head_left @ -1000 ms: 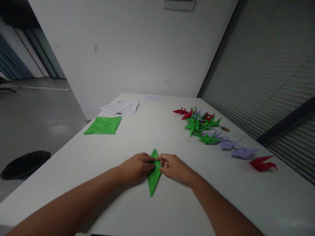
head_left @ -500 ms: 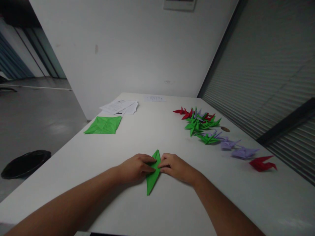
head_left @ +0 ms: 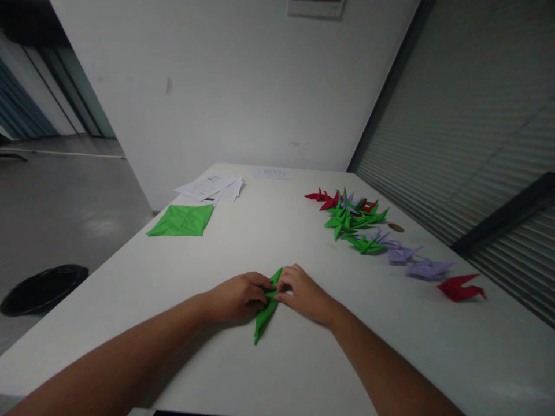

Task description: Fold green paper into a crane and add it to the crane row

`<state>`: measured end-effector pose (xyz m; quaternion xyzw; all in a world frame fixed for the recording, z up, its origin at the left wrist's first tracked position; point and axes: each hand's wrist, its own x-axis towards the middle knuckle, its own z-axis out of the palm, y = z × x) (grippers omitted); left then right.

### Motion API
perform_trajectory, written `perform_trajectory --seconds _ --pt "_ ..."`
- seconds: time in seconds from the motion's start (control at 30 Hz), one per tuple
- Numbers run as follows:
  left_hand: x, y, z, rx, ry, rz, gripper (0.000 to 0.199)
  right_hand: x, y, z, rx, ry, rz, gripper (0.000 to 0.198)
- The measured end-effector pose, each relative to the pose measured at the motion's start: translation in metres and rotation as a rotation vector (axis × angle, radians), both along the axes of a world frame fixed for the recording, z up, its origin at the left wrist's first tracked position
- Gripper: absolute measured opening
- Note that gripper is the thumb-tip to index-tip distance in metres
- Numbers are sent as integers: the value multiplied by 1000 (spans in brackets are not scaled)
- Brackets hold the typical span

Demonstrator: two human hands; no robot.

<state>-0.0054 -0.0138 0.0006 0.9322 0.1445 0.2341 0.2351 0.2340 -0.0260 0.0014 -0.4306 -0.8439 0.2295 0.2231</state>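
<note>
A narrow piece of folded green paper lies slantwise on the white table in front of me. My left hand has its fingers closed on the paper's left side. From the right, my right hand pinches the paper's edge near its middle. Between the two hands the fold looks slightly lifted, and my fingers cover part of it. The far tip of the paper shows just above my fingertips, and the near tip points toward me.
A creased green sheet lies at the table's left edge, near white printed papers. Several red, green and purple origami cranes cluster at the right. A red crane sits nearest. A black-lined bin stands on the floor at left.
My right hand has shifted left over the folded green paper. The paper's near tip has swung slightly left, its far tip right, and its middle now looks lifted.
</note>
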Motion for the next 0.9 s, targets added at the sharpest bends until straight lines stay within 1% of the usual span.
perform_trajectory --seconds 0.1,0.2,0.3,0.43,0.6,0.77,0.9 --pt "-2 -2 0 28 -11 35 21 -1 0 -2 -4 2 -33 18" --pt "-3 -4 5 97 39 -35 28 -2 0 -3 -9 1 -57 19" --pt "-6 -5 11 133 107 -92 27 -2 1 -4 -8 5 -71 20" --pt "-10 -4 15 125 131 -139 26 -2 1 -5 3 6 -68 20" --pt "-16 -2 15 102 138 -190 32 -3 1 -5 19 -11 -83 20" --pt "-17 -3 15 76 144 -212 34 -4 1 -3 17 -27 -84 21" --pt "-16 -3 17 80 153 -221 33 -4 0 0 43 -72 -93 21"
